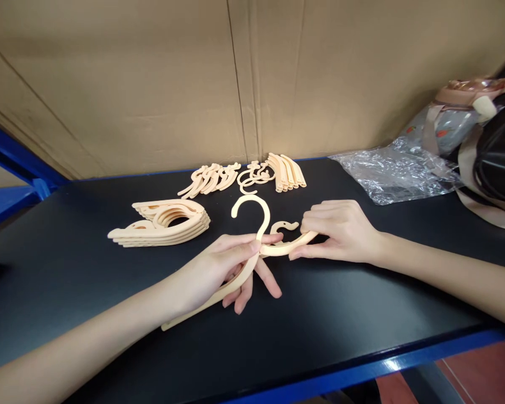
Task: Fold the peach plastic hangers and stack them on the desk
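Observation:
Between my hands is a cream plastic folding hanger (266, 216), its curved hook pointing up. My left hand (225, 255) pinches it at the joint below the hook, thumb on top, with the other fingers partly spread beneath. One long arm of the hanger slants down to the lower left under my left hand. My right hand (340, 230) grips the other arm on the right, thumb below and fingers curled over it. Just behind this arm shows a curved cream piece (290, 225); whether it belongs to the hanger I cannot tell.
A stack of folded hangers (164, 227) lies at the left. Toward the back are loose curved arms (210, 178), several hooks (255, 175) and a row of straighter arms (287, 171). Clear plastic wrap (387, 171), a bottle (458, 120) and a black bag (503, 157) sit at the right.

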`<action>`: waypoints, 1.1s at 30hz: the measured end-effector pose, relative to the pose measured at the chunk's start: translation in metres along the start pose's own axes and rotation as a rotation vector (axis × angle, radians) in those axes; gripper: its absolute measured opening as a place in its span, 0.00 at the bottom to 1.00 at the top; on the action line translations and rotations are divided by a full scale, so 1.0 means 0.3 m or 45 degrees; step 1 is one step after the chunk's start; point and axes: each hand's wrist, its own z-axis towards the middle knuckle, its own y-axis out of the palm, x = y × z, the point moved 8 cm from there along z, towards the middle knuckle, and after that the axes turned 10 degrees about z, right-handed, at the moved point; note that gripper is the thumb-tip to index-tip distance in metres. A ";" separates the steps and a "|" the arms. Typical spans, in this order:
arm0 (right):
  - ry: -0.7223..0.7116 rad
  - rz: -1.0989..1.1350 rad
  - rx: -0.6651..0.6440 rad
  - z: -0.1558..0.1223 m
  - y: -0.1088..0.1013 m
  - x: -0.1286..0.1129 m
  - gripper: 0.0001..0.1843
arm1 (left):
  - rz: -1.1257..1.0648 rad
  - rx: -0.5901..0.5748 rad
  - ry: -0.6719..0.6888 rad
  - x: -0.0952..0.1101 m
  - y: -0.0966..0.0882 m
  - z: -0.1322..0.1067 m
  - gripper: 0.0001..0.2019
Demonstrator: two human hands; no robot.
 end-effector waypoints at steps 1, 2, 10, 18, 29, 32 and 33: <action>-0.008 -0.018 0.009 0.003 -0.004 0.000 0.27 | 0.025 -0.012 -0.009 0.000 0.003 -0.001 0.24; -0.007 -0.029 0.022 0.007 -0.008 0.001 0.25 | 0.050 -0.027 -0.020 0.000 0.005 -0.003 0.23; -0.114 -0.175 0.287 0.008 -0.071 -0.076 0.17 | 0.106 -0.113 -0.073 -0.011 0.018 -0.014 0.20; -0.196 0.007 -0.110 0.017 0.018 -0.136 0.16 | 0.290 -0.178 -0.034 0.002 0.040 -0.011 0.20; 0.259 0.323 0.104 0.008 -0.010 0.005 0.10 | 0.440 -0.222 -0.095 -0.015 0.036 -0.016 0.12; 0.328 0.410 0.103 -0.002 0.000 0.038 0.05 | 0.392 -0.150 -0.062 -0.009 0.026 -0.010 0.13; 0.320 0.448 0.090 -0.003 0.005 0.040 0.04 | 0.359 -0.112 -0.061 -0.009 0.020 -0.007 0.13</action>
